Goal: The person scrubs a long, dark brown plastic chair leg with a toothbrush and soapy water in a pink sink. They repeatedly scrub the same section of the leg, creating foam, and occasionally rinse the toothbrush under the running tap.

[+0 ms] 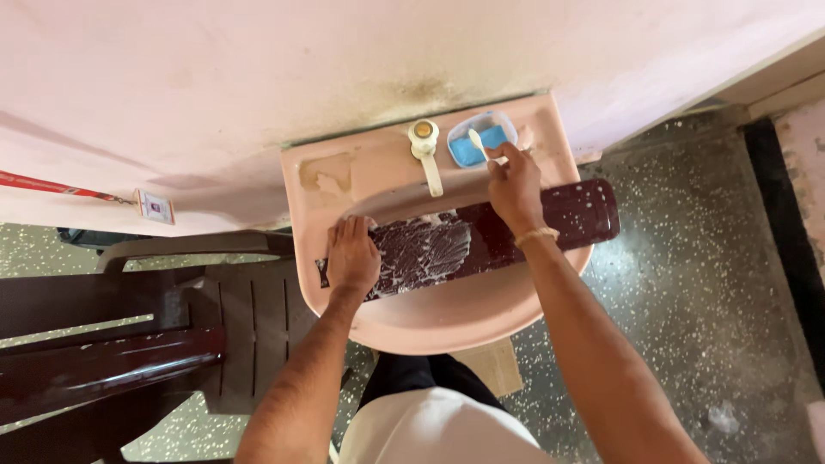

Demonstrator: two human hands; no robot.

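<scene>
A long dark brown plank [584, 215] lies across a pink wall-mounted sink [447, 322], its left half covered in white soap foam [425, 249]. My left hand [352, 258] presses flat on the plank's left end. My right hand [514, 185] is raised near the sink's back rim and grips a pale toothbrush [477, 142], whose head is over a blue soap bar [481, 148] in a clear dish.
A cream tap [424, 146] stands at the back middle of the sink. A dark brown plastic chair [146, 326] stands left of the sink. The pink wall rises behind, with a red lanyard and card [155, 206] hanging on it. Speckled floor lies to the right.
</scene>
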